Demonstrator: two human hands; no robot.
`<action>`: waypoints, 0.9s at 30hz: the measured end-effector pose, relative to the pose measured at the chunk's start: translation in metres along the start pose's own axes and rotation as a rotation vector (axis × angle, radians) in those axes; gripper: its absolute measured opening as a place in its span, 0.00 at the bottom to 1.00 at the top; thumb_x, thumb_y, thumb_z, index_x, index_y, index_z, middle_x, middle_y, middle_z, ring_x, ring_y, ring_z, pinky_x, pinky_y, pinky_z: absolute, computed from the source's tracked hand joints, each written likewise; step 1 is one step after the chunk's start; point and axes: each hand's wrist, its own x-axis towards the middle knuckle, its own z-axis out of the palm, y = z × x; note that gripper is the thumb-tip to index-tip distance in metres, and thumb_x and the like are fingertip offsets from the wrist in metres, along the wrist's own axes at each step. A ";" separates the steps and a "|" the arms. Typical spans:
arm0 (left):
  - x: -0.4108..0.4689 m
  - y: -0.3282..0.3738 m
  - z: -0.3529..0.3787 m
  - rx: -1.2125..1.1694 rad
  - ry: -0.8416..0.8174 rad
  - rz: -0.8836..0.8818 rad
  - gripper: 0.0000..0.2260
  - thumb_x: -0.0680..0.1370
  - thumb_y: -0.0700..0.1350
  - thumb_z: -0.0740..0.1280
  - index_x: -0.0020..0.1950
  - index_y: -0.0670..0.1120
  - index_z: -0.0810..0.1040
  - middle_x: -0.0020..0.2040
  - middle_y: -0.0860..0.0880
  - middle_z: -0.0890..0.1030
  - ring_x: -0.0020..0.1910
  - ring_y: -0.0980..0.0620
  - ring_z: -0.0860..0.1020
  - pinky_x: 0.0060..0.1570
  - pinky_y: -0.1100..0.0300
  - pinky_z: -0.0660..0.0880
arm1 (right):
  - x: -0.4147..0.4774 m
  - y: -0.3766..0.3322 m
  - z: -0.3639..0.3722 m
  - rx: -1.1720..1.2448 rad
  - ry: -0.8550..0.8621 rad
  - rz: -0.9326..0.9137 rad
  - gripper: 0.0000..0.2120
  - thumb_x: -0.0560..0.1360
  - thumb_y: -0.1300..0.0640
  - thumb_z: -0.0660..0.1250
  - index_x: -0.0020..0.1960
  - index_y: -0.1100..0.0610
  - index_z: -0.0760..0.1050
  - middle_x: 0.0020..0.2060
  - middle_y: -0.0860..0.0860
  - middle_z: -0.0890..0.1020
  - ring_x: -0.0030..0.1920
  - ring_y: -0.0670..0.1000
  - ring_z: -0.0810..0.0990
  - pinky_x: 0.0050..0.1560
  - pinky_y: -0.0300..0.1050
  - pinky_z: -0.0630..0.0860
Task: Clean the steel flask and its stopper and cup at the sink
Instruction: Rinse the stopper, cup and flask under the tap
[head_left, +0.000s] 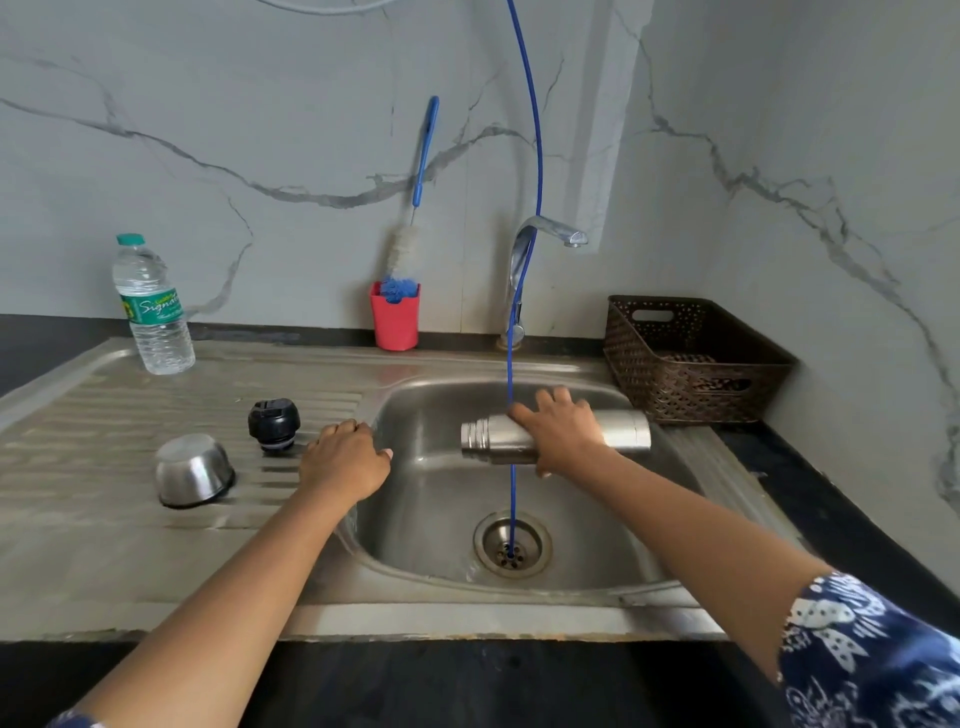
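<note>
Head view has my right hand wrapped over the middle of the flask, fingers curled across the top and holding it on its side above the sink, open mouth pointing left. My left hand rests on the sink's left rim, fingers loosely curled and holding nothing. The stopper stands on the draining board just beside that hand, and the cup sits upside down a little further left.

I'd say the flask comes first. It's smooth steel and will be slippery when wet, so I should keep a firm grip round the body and tip the mouth down toward the drain. The bottle brush in the red holder suits the inside, and my free hand can fetch it. I see no water coming from the tap.

A thin blue hose hangs down past the tap and into the drain, crossing in front of the flask, so I must not snag it. A water bottle stands at the back left and a brown basket on the right, under grey-veined marble walls.
</note>
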 end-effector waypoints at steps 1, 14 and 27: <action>0.000 0.000 0.000 0.001 -0.004 0.001 0.23 0.81 0.56 0.56 0.70 0.44 0.68 0.70 0.46 0.69 0.69 0.45 0.66 0.64 0.51 0.67 | 0.000 -0.001 0.003 -0.062 0.006 -0.021 0.40 0.68 0.50 0.75 0.73 0.46 0.57 0.66 0.56 0.66 0.67 0.59 0.63 0.62 0.56 0.68; -0.002 0.002 -0.001 0.027 -0.012 0.011 0.23 0.80 0.56 0.56 0.71 0.45 0.67 0.71 0.46 0.68 0.70 0.45 0.65 0.64 0.51 0.66 | 0.014 -0.016 0.008 -0.546 0.221 -0.355 0.29 0.73 0.54 0.69 0.71 0.48 0.62 0.67 0.57 0.66 0.69 0.59 0.63 0.70 0.65 0.54; 0.001 -0.001 0.001 -0.027 0.010 -0.007 0.23 0.80 0.58 0.58 0.69 0.45 0.71 0.66 0.45 0.72 0.67 0.44 0.68 0.62 0.51 0.67 | 0.032 0.010 -0.040 -0.762 0.558 -0.568 0.30 0.63 0.56 0.76 0.63 0.44 0.72 0.59 0.51 0.77 0.62 0.55 0.74 0.72 0.60 0.55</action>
